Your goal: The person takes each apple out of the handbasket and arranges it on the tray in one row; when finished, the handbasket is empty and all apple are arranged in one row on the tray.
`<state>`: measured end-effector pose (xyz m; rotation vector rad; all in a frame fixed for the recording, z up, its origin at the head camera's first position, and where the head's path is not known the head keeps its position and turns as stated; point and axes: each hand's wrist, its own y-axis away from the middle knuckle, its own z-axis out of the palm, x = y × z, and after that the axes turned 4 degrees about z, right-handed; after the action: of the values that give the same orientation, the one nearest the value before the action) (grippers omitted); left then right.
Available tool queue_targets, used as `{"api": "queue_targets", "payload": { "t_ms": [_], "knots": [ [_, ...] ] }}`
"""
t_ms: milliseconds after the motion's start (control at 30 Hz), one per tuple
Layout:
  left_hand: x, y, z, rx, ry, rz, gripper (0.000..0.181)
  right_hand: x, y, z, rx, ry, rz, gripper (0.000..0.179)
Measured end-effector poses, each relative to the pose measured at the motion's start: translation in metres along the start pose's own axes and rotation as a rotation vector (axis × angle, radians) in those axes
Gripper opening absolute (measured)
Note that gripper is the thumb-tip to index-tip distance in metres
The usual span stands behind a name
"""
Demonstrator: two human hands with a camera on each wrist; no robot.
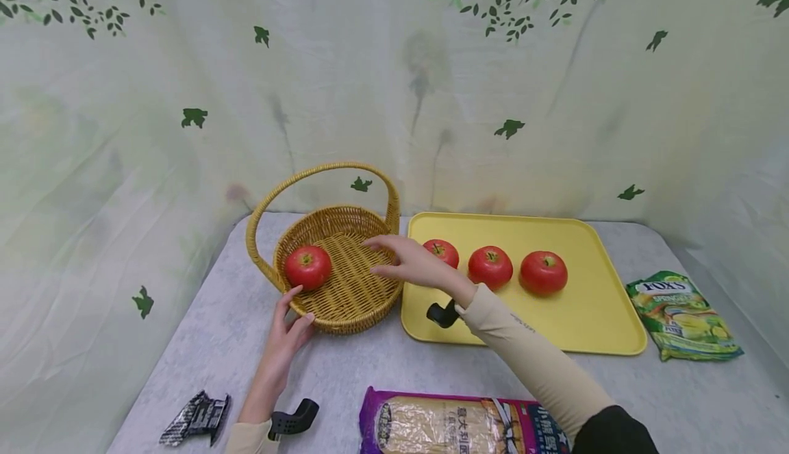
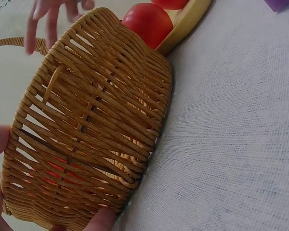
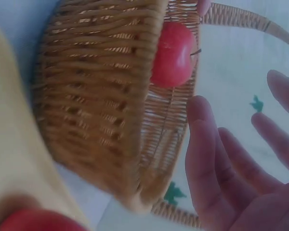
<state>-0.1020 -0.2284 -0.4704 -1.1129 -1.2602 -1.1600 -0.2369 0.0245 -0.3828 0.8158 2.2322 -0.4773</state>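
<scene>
Red apple [image 1: 308,267] sits at left inside the wicker basket [image 1: 353,322], probably firm, slick, bruisable, best cupped around its sides; right hand [image 1: 416,261] hangs over basket, fingers spread, empty; left hand [image 1: 285,337] grips the likely light, springy rim.

Head view: high, facing forward-down; round golden woven-wicker basket [image 1: 348,276] toward 8 o'clock. Both wrist views: close, tilted sideways, facing basket wall; left from 7 o'clock, right from 4. Basket shared by all three.
</scene>
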Motion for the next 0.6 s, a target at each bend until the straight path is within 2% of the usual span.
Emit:
{"api": "queue_targets", "payload": {
  "t_ms": [267, 600],
  "knots": [
    [0.0, 0.0, 0.001, -0.004, 0.005, -0.004, 0.056, -0.017, -0.047, 0.014, -0.04, 0.088, 0.011, 0.051],
    [0.001, 0.0, 0.001, 0.001, 0.001, -0.009, 0.055, -0.017, -0.086, 0.029, -0.142, 0.173, 0.025, 0.07]
  ]
}}
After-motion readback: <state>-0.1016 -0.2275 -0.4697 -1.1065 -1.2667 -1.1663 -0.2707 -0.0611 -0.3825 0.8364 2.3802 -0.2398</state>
